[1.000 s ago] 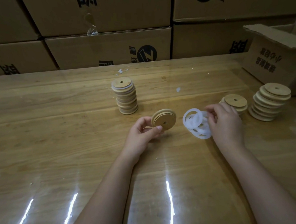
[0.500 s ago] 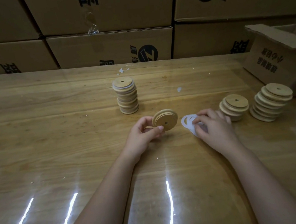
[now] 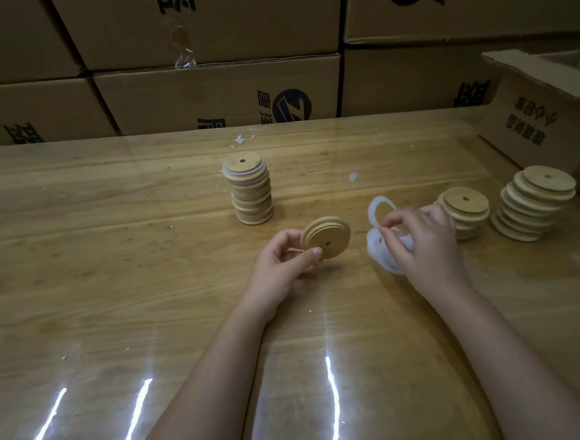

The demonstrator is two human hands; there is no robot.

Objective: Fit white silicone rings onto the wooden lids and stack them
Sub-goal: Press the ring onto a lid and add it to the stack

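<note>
Left hand pinches a bare wooden lid, held on edge, thumb on its near face. To its right, right hand has fingers curled, pinching one white ring above the ring bunch. Suggest: free a single ring, seat it in the lid's groove, and work round evenly. Farther back: ringed stack; far right, bare-lid stacks.
</note>
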